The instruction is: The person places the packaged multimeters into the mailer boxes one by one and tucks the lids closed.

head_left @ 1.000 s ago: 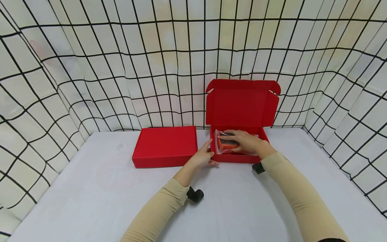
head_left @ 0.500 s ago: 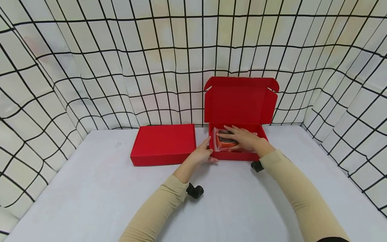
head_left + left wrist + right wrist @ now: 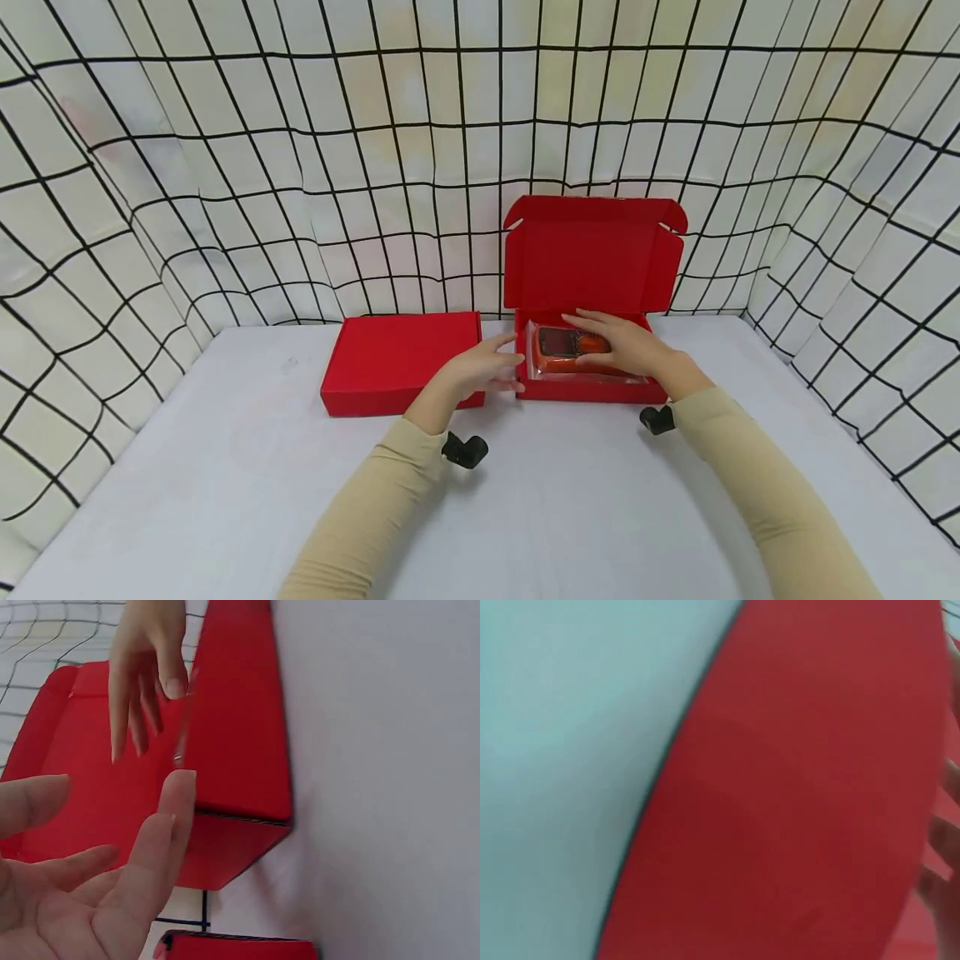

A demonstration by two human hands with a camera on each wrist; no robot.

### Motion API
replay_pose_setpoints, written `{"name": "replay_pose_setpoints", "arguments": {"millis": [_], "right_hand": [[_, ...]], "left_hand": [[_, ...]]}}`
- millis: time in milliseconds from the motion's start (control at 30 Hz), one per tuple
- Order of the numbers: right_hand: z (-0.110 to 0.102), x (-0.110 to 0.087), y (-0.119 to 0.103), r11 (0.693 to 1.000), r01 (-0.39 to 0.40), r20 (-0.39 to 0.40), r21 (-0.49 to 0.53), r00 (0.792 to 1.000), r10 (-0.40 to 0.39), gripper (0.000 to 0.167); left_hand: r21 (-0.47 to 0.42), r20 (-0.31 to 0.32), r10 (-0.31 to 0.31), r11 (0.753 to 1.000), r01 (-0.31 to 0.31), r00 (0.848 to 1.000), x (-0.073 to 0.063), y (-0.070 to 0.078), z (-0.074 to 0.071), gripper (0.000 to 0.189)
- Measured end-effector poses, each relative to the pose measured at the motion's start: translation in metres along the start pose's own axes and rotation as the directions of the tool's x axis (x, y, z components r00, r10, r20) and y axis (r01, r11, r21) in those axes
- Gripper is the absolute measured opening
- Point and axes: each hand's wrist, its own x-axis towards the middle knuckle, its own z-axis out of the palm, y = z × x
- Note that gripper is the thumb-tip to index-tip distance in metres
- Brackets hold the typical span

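On the bench (image 3: 525,508), farthest left, we see a closed red box (image 3: 408,354). Next comes the left hand (image 3: 476,368); its fingers are spread and hold nothing, and we can't tell if they touch the second red box (image 3: 581,391). That box has its lid (image 3: 588,258) standing up. Inside it lies an orange gadget (image 3: 558,365) with a dark screen (image 3: 558,342), wrapped in a clear bag (image 3: 531,354). We think the gadget is hard and a little heavy, while the bag is thin and slippery (like a candy wrapper). The screen might scratch or crack, so we would not squeeze there. The best hold looks to be round the two long sides, because loose plastic alone could slip. Last, the right hand (image 3: 628,343) is over the gadget's right end, fingers spread; we can't tell if they touch it.
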Motion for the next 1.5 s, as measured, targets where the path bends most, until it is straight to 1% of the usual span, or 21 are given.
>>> {"name": "replay_pose_setpoints", "arguments": {"millis": [67, 100, 133, 167, 200, 267, 333, 367, 433, 500, 533, 600, 700, 767, 833, 900, 1000, 1167, 1267, 1400, 1500], "right_hand": [[-0.007, -0.007, 0.006, 1.0, -0.017, -0.118, 0.011, 0.993, 0.018, 0.076], [-0.01, -0.01, 0.01, 0.999, -0.038, -0.185, 0.015, 0.982, 0.04, 0.072], [-0.013, -0.013, 0.013, 0.998, -0.057, -0.259, 0.027, 0.964, 0.062, 0.067], [-0.015, -0.017, 0.017, 0.996, -0.081, -0.333, 0.043, 0.939, 0.09, 0.062], [-0.017, -0.02, 0.021, 0.993, -0.102, -0.405, 0.06, 0.907, 0.118, 0.056], [-0.019, -0.025, 0.029, 0.984, -0.145, -0.523, 0.104, 0.833, 0.178, 0.045], [-0.019, -0.029, 0.037, 0.972, -0.189, -0.606, 0.14, 0.76, 0.235, 0.035], [-0.019, -0.031, 0.041, 0.962, -0.222, -0.631, 0.161, 0.726, 0.273, 0.033], [-0.02, -0.033, 0.047, 0.934, -0.281, -0.651, 0.222, 0.67, 0.357, 0.033], [-0.022, -0.034, 0.053, 0.895, -0.333, -0.634, 0.298, 0.632, 0.446, 0.037], [-0.023, -0.034, 0.055, 0.873, -0.348, -0.611, 0.341, 0.623, 0.487, 0.04], [-0.026, -0.032, 0.056, 0.833, -0.362, -0.549, 0.419, 0.63, 0.55, 0.048], [-0.03, -0.029, 0.055, 0.791, -0.345, -0.461, 0.506, 0.667, 0.586, 0.057], [-0.03, -0.026, 0.054, 0.774, -0.324, -0.43, 0.544, 0.684, 0.589, 0.06], [-0.028, -0.025, 0.051, 0.764, -0.305, -0.423, 0.569, 0.688, 0.59, 0.059], [-0.025, -0.025, 0.049, 0.759, -0.289, -0.422, 0.584, 0.69, 0.588, 0.058], [-0.021, -0.027, 0.045, 0.751, -0.273, -0.427, 0.602, 0.684, 0.591, 0.054], [-0.018, -0.031, 0.04, 0.75, -0.252, -0.443, 0.611, 0.677, 0.588, 0.049], [-0.02, -0.033, 0.038, 0.767, -0.247, -0.451, 0.592, 0.688, 0.569, 0.049], [-0.02, -0.036, 0.038, 0.788, -0.237, -0.451, 0.569, 0.711, 0.54, 0.049], [-0.019, -0.038, 0.038, 0.782, -0.22, -0.432, 0.583, 0.732, 0.527, 0.05]], "left_hand": [[-0.031, -0.023, 0.042, 0.999, -0.043, 0.999, 0.0, 0.003, -0.006, 0.063], [-0.047, -0.039, 0.068, 0.996, -0.07, 0.997, 0.001, 0.004, -0.009, 0.062], [-0.069, -0.058, 0.095, 0.993, -0.099, 0.994, 0.002, 0.005, -0.011, 0.06], [-0.093, -0.082, 0.123, 0.987, -0.131, 0.989, 0.003, 0.005, -0.013, 0.059], [-0.115, -0.109, 0.152, 0.98, -0.165, 0.982, 0.004, 0.005, -0.015, 0.058], [-0.144, -0.169, 0.209, 0.962, -0.234, 0.963, 0.008, 0.004, -0.019, 0.056], [-0.163, -0.228, 0.255, 0.941, -0.295, 0.939, 0.013, 0.004, -0.021, 0.055], [-0.171, -0.255, 0.27, 0.933, -0.318, 0.928, 0.016, 0.004, -0.022, 0.055], [-0.183, -0.3, 0.281, 0.921, -0.345, 0.911, 0.022, 0.006, -0.023, 0.054], [-0.196, -0.327, 0.281, 0.914, -0.356, 0.902, 0.029, 0.008, -0.022, 0.055], [-0.202, -0.333, 0.279, 0.912, -0.357, 0.901, 0.032, 0.009, -0.022, 0.055], [-0.205, -0.334, 0.275, 0.913, -0.354, 0.902, 0.04, 0.013, -0.021, 0.055], [-0.2, -0.32, 0.274, 0.916, -0.347, 0.907, 0.049, 0.018, -0.019, 0.057], [-0.209, -0.305, 0.268, 0.917, -0.339, 0.914, 0.052, 0.02, -0.019, 0.058], [-0.222, -0.293, 0.258, 0.918, -0.327, 0.921, 0.052, 0.021, -0.018, 0.059], [-0.239, -0.281, 0.245, 0.919, -0.315, 0.928, 0.052, 0.021, -0.017, 0.058], [-0.241, -0.271, 0.232, 0.923, -0.299, 0.934, 0.05, 0.02, -0.017, 0.056], [-0.199, -0.238, 0.23, 0.939, -0.279, 0.944, 0.048, 0.018, -0.016, 0.056], [-0.174, -0.214, 0.237, 0.945, -0.275, 0.948, 0.046, 0.017, -0.014, 0.057], [-0.165, -0.192, 0.244, 0.947, -0.276, 0.951, 0.044, 0.016, -0.012, 0.055], [-0.175, -0.174, 0.257, 0.942, -0.287, 0.951, 0.043, 0.012, -0.012, 0.055]]}}
